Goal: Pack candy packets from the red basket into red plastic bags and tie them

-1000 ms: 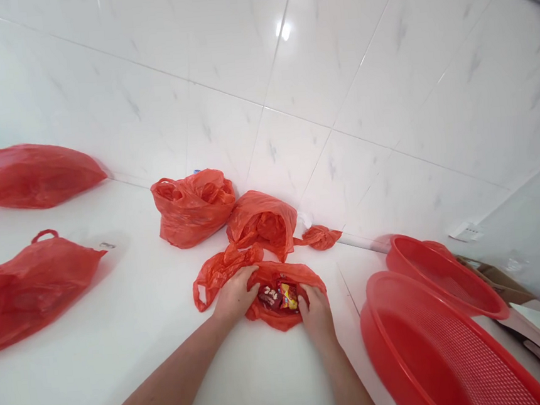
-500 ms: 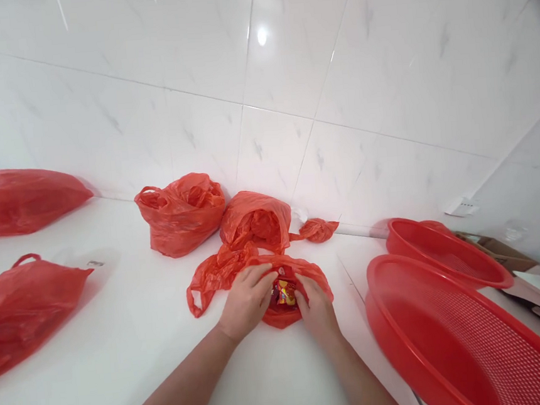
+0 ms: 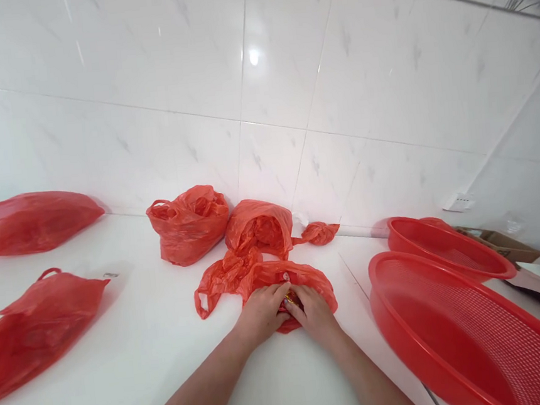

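Observation:
In the head view a red plastic bag lies on the white tabletop, its mouth facing me. Small shiny wrapped sweets, yellow and red, show in the opening between my hands. My left hand is curled over the left side of the mouth, closed on the bag. From the right, my right hand curls over the other side, also closed on the bag, its thumb by the sweets. The fingertips of both hands almost meet and hide most of the contents.
Behind stand two full red bags and a small knotted red bag along the tiled wall. More red bags lie at left. Two red plastic baskets and a cardboard box are at right.
My hands have come closer together over the bag's mouth, covering most of the sweets that showed before. The view has tilted up slightly, showing more wall.

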`<state>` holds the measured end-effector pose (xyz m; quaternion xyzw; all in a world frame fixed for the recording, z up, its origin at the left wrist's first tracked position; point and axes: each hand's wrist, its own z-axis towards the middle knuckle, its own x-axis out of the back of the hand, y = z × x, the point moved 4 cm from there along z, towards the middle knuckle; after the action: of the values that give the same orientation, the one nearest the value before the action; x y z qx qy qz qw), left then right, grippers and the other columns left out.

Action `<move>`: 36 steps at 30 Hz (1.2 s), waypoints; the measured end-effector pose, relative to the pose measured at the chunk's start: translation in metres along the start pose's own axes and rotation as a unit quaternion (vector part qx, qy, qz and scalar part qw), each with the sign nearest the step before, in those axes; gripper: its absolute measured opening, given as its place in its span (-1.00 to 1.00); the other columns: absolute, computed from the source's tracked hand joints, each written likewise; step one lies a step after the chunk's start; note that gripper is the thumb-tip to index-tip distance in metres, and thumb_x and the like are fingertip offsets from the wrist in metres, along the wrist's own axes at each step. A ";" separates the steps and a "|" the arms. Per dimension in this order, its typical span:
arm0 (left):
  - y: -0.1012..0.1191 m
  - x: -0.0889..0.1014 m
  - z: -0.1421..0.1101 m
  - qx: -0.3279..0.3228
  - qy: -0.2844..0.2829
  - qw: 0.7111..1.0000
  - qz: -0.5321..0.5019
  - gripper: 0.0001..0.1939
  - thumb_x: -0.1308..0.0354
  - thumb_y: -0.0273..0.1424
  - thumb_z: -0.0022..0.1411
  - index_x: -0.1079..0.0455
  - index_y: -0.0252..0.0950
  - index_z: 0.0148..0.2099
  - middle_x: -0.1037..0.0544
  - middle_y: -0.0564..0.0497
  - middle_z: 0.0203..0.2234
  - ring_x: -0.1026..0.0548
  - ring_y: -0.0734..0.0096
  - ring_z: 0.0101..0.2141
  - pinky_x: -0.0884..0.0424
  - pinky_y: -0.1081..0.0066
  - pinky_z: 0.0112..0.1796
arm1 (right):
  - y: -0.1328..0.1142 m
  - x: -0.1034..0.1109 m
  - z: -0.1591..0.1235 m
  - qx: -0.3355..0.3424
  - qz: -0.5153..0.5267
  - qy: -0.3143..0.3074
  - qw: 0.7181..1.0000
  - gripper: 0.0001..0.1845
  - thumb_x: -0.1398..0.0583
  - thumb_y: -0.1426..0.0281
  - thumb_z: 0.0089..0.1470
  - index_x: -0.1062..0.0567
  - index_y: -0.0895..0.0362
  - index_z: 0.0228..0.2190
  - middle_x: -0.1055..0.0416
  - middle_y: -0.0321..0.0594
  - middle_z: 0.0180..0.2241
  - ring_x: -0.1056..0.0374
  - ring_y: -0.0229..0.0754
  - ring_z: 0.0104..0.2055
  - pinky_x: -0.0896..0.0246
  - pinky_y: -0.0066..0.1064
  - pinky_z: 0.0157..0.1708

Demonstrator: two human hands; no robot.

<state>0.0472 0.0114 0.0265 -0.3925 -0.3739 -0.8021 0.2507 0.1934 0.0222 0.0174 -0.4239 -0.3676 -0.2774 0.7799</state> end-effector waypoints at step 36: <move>-0.002 0.022 -0.006 0.029 -0.005 0.996 -0.086 -0.58 -0.20 -0.44 -0.09 -0.36 -0.16 -0.09 -0.44 -0.01 -0.22 -0.44 0.28 -0.26 -0.41 0.34 -0.27 | 0.010 0.003 0.030 -0.094 0.123 0.031 0.987 -0.73 -0.11 0.42 0.05 -0.48 0.05 -0.17 -0.52 -0.26 -0.22 -0.42 -0.18 -0.18 -0.27 -0.39 -0.18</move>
<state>0.0302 0.0053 0.0410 -0.3559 -0.4302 -0.8075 0.1904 0.1928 0.0525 0.0260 -0.5282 -0.2600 -0.2255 0.7762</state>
